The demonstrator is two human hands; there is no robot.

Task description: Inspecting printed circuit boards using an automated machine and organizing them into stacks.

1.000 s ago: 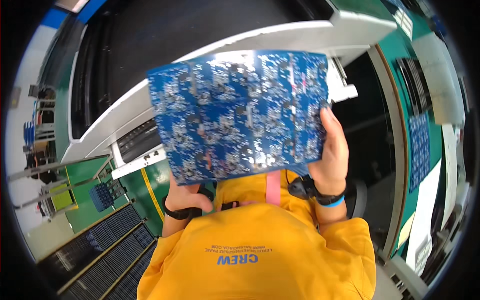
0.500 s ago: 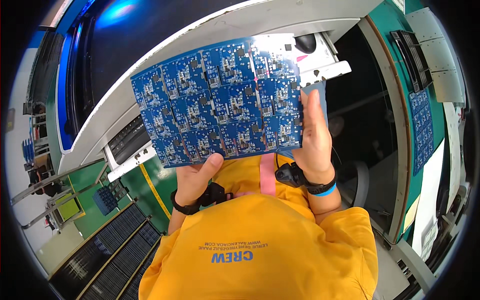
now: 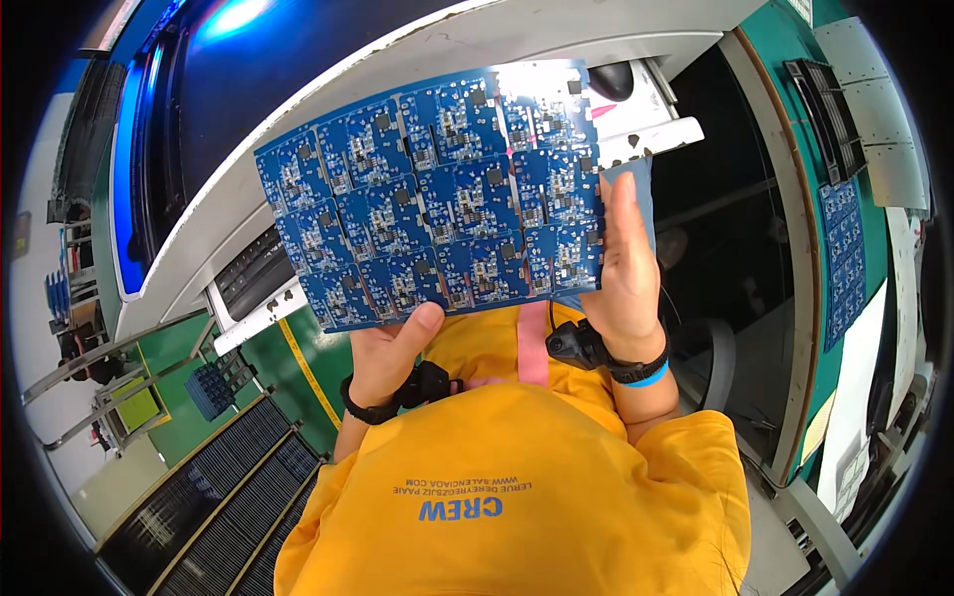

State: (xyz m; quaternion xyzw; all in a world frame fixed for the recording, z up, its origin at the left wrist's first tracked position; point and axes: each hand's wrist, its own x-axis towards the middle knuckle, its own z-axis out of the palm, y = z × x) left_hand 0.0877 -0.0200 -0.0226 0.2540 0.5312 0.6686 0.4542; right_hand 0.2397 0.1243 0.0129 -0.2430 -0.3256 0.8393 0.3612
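Observation:
A large blue circuit board panel, filled with several repeated sections of small components, is held up in front of me and glares white at its far right corner. My left hand grips its near edge, thumb on top and fingers hidden underneath. Along the right edge lies my right hand, closed on the panel with one digit stretched upward; its other fingers are out of sight. Behind that hand shows a plain blue-grey flat piece, perhaps another board; I cannot tell.
Beyond the panel stands a white machine with a dark top and a keyboard below. At right, a green bench carries another blue board panel and a black rack. Dark slotted racks stand at lower left.
The panel's far edge has risen slightly as it tilts a little. Both hands keep the same hold.

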